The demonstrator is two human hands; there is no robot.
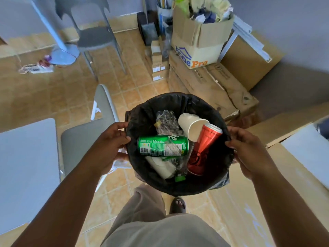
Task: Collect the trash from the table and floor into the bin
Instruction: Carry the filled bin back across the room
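At nine and three o'clock on the rim of the bin, the left hand and right hand each clamp the black liner edge, thumbs hooked over. Inside lie a green can, red can and paper cup. This looks like carrying: keep the rim level, both grips even and the liner pinned.

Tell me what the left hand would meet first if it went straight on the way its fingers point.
The left hand grips the bin at its rim. Past that, probably the green can lying on top inside, though depth is unclear.
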